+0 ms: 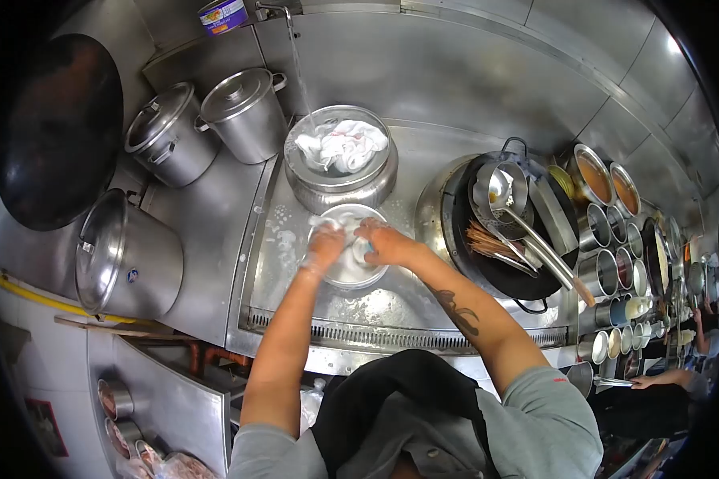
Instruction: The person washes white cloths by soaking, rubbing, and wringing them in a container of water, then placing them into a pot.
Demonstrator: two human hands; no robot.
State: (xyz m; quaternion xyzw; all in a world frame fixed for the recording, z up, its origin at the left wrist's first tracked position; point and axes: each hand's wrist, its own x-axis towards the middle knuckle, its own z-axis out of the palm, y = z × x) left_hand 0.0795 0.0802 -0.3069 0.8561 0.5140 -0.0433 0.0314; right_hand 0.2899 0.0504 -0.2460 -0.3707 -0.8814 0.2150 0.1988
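Both hands are down in a round white basin (378,275) of sudsy water on the steel counter. My left hand (326,242) is over the basin's left side, its fingers curled and slightly smeared by motion on a wet white cloth (350,259). From the right, my right hand (384,242) grips the same cloth with bent fingers; a small bluish patch shows beside them. Foam partly hides the fingertips. Just behind the basin, more white cloths (351,145) lie in a metal bowl set on a large pot (343,191), under running water from a tap (276,9).
On the right stands a black wok (475,219) holding ladles, a strainer (499,191) and a bundle of thin sticks. Lidded steel pots (244,112) stand to the left. Several seasoning containers (595,227) line the far right, where another person's arm (663,379) shows.
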